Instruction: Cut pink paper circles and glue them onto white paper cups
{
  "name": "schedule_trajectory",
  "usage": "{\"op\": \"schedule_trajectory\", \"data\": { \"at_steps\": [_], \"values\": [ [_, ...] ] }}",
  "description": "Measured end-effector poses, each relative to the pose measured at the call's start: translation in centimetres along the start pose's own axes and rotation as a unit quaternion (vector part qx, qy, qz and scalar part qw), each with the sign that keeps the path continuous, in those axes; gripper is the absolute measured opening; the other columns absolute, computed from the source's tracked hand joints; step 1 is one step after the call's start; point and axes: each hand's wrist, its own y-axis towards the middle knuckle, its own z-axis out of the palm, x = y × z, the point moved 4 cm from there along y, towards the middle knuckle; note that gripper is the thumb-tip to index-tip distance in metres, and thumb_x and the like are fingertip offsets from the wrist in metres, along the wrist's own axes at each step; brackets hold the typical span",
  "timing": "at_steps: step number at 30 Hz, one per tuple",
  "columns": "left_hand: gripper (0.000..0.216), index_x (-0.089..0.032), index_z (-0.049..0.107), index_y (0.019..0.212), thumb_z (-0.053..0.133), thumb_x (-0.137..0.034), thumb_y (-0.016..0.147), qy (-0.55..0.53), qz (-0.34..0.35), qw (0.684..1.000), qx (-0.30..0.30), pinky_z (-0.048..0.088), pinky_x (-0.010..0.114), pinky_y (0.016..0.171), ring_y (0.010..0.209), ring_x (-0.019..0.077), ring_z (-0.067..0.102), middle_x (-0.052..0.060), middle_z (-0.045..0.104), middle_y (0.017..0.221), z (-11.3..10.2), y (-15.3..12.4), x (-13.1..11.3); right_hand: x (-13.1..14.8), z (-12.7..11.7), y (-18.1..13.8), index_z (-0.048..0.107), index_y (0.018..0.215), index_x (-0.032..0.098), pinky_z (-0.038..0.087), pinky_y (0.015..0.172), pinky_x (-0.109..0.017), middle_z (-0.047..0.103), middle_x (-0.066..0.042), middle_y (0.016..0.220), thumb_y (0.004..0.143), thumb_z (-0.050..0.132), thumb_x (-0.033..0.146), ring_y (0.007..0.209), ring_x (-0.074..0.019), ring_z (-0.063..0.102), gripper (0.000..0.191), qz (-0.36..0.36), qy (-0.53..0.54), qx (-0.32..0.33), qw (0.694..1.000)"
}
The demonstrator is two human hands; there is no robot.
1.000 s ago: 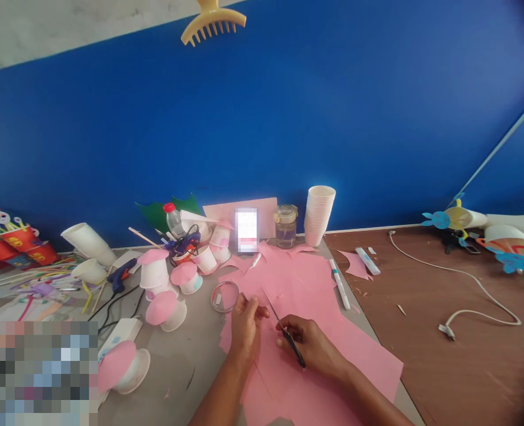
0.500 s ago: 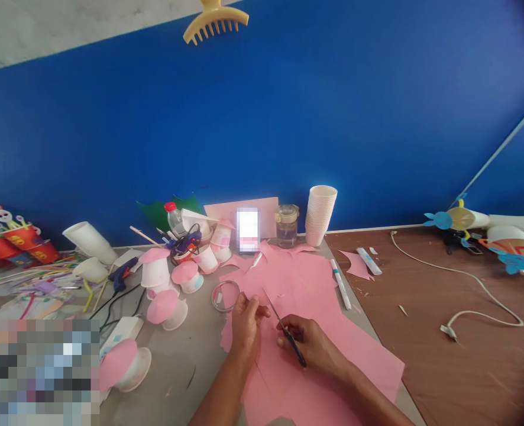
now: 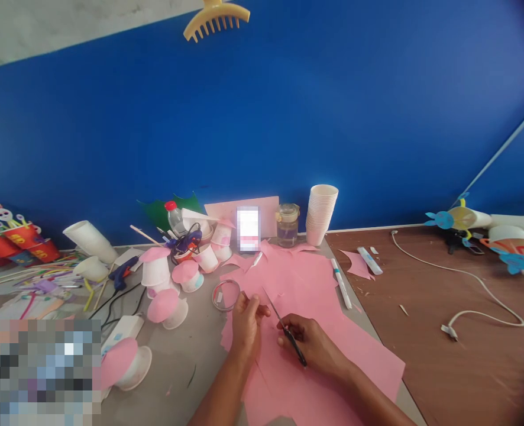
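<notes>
My left hand [image 3: 245, 328] pinches a small piece of pink paper [image 3: 256, 309] above the big pink paper sheets [image 3: 306, 296] spread on the table. My right hand [image 3: 313, 346] is closed round the black handles of a pair of scissors [image 3: 284, 328], whose blades point up and left toward the pinched piece. Both hands hover low over the pink sheets near the front of the table.
A clear tape ring [image 3: 225, 295] lies left of my left hand. Upturned white cups with pink tops [image 3: 167, 307] stand to the left, with a glue gun [image 3: 122, 273]. Farther back are a cup stack [image 3: 320, 214], a jar [image 3: 287, 225] and a marker [image 3: 340, 283]. A white cable [image 3: 466, 284] runs across the brown table.
None of the objects has moved; my hands and the scissors hold nearly the same pose, and the view has shifted very slightly.
</notes>
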Motion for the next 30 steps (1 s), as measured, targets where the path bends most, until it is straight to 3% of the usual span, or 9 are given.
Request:
{"op": "schedule_trajectory", "data": {
  "at_steps": [30],
  "values": [
    [0.031,-0.020,0.041,0.066,0.071,-0.029,0.067,-0.007,0.000,1.000,-0.008,0.043,0.023,0.057,0.048,0.0080,0.052,-0.009,0.046,0.052,-0.19,0.20,0.12,-0.56,0.31,0.21,0.059,0.088,0.016,0.027,0.049,-0.022,0.040,0.006,0.058,0.077,0.061,0.036,0.052,-0.0086,0.034,0.023,0.008,0.011,0.002,1.000]
  ]
}}
